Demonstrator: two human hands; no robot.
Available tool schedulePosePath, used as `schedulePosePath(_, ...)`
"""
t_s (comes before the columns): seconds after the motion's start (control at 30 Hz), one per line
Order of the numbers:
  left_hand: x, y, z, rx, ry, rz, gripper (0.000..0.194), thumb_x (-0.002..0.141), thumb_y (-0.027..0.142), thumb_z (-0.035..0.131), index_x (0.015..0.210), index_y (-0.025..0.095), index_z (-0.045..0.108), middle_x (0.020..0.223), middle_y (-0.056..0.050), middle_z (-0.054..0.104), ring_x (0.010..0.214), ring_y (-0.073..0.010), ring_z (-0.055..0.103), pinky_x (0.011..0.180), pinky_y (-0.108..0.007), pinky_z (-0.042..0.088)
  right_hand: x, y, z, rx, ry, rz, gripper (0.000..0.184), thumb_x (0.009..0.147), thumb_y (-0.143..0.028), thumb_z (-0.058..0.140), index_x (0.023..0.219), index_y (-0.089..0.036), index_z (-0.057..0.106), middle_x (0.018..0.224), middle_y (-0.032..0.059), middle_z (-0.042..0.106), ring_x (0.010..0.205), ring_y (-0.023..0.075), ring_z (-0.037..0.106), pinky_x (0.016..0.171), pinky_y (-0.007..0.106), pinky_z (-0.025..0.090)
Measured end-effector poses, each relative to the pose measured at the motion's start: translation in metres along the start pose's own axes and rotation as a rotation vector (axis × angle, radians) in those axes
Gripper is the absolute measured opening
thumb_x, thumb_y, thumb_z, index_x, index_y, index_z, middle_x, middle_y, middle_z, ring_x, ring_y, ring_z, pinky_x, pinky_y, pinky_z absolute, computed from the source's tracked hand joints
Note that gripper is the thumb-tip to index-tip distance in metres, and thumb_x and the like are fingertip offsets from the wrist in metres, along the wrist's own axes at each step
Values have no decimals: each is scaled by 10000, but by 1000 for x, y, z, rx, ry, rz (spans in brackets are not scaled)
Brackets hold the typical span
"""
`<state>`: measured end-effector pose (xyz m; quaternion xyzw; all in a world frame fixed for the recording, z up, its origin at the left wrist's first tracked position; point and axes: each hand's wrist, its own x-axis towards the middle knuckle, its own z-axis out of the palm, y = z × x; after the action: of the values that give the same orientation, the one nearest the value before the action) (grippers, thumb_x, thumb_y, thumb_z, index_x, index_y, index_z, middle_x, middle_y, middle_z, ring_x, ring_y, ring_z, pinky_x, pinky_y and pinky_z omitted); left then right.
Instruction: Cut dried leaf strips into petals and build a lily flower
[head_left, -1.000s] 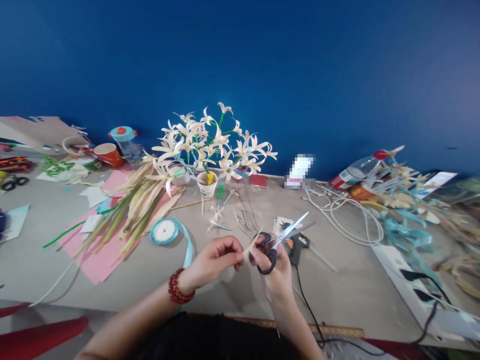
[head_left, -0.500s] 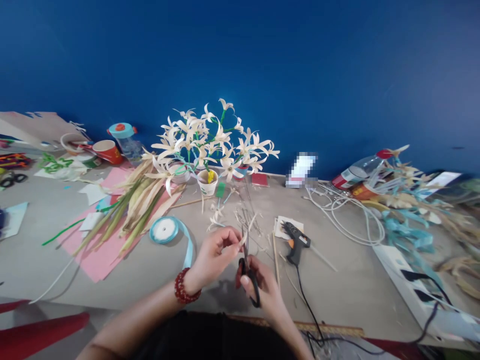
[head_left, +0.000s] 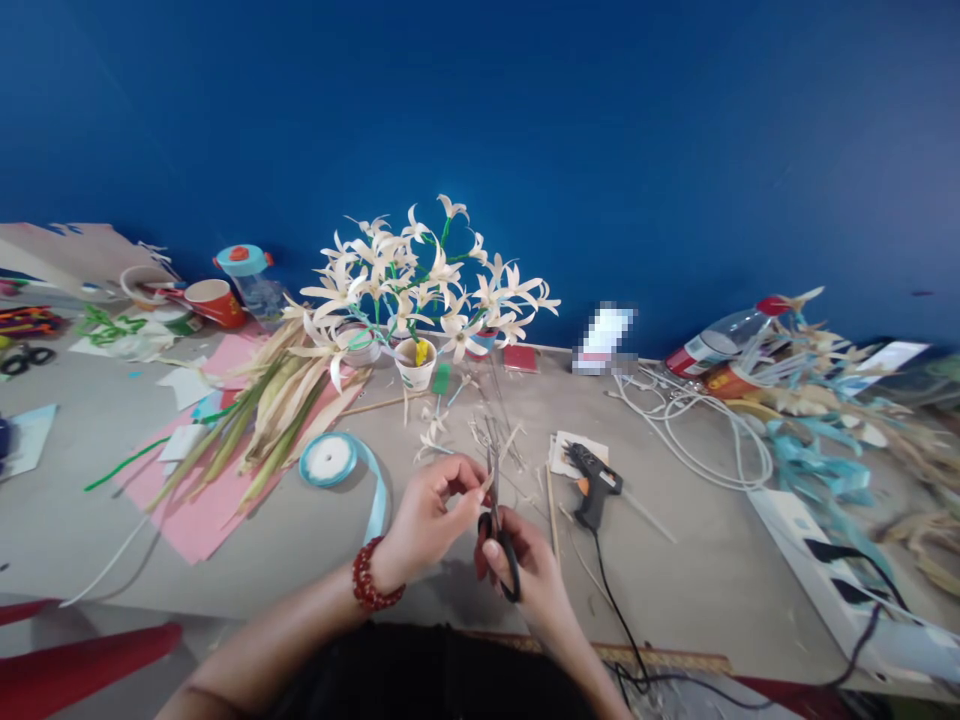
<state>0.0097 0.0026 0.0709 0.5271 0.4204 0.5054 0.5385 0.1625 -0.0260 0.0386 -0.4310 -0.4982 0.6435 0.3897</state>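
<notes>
My left hand [head_left: 442, 505], with a red beaded bracelet at the wrist, pinches a small pale strip of husk [head_left: 487, 484] between thumb and fingers. My right hand [head_left: 521, 565] grips black-handled scissors [head_left: 493, 510], their blades pointing up and away from me beside the strip. The blades look nearly together. Beyond the hands, thin wires and pale scraps [head_left: 499, 440] lie on the table. A small white flower [head_left: 433, 435] rests near them. Behind stand many white husk flowers [head_left: 405, 270] on green stems, with a paper cup [head_left: 415, 365] below them.
A blue ribbon roll [head_left: 328, 460] lies left, near dried husks [head_left: 281, 420] on pink paper [head_left: 187, 520]. At right are a glue gun [head_left: 596, 490] with its cord, a white cable [head_left: 690, 430], a power strip [head_left: 795, 550] and a plastic bottle [head_left: 727, 335]. A blue wall rises behind.
The strip in my left hand has become much shorter; its long upper end no longer sticks up past the blades. The scissors have shifted slightly and their blades have come closer together.
</notes>
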Motion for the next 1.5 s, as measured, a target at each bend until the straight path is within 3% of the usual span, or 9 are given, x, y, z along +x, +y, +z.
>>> schedulePosePath(0.37,-1,1,1,-111,-17,-11,125,832,164,570,719,162,516,857,-48,595,780,-156,577,727,-279,450,0,-1,1,2,7,-15,471,736,-630,686,722,-205,482,554,-53,499,444,89,441,439,206,345)
schedulePosePath(0.63,1,2,-2,-216,-100,-66,150,860,222,591,746,156,520,868,-52,608,813,-164,593,763,-300,458,-3,1,-5,-50,36,26,466,756,-638,659,731,-210,477,515,-51,511,408,84,429,387,190,286)
schedulePosePath(1.0,2,0,-4,-109,-121,-68,157,855,217,591,734,158,512,892,-65,607,814,-173,587,754,-305,451,-4,-3,-13,-43,-26,21,473,739,-633,683,748,-200,493,568,-41,532,425,73,424,388,180,298)
schedulePosePath(1.5,4,-5,-6,-247,-171,-88,167,870,242,603,768,156,502,894,-66,619,820,-172,608,774,-320,461,-3,0,-16,-110,0,41,488,744,-645,665,688,-208,455,493,-51,499,436,95,459,460,207,350)
